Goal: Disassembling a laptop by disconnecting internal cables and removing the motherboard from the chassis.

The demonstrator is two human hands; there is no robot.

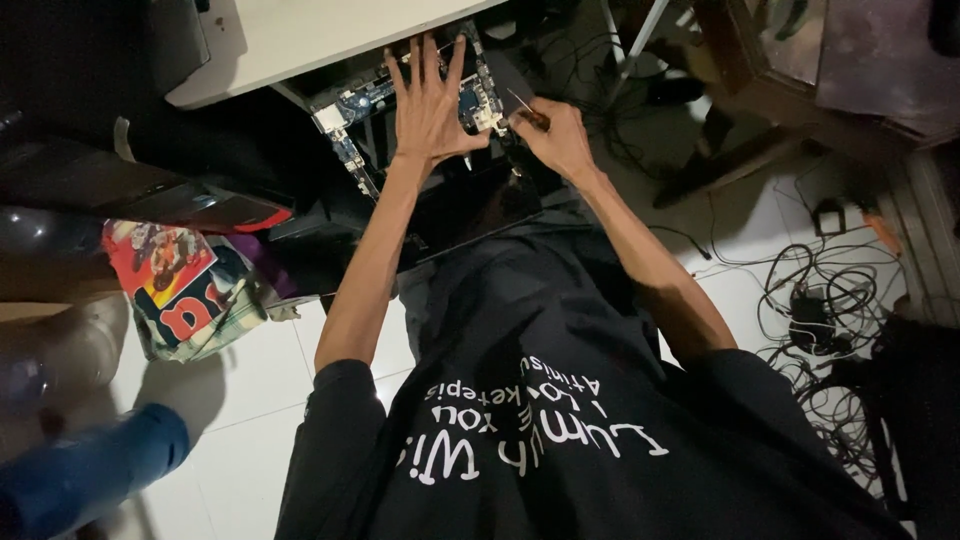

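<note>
The left hand (428,100) lies flat, fingers fully spread, pressing on the blue-and-silver circuit board (352,105) inside an opened laptop (470,205). The right hand (556,135) is closed around a thin metal screwdriver (520,103), tip at the board's right edge. The laptop sits on the lap, below a white table (300,35). Tangled black cables (820,300) cover the white tiled floor (250,380).

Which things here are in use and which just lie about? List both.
In use: left hand spread on the circuit board; right hand holding a thin tool at the board's edge.

Lying about: tangled cables, colourful printed bag, blue object.
</note>
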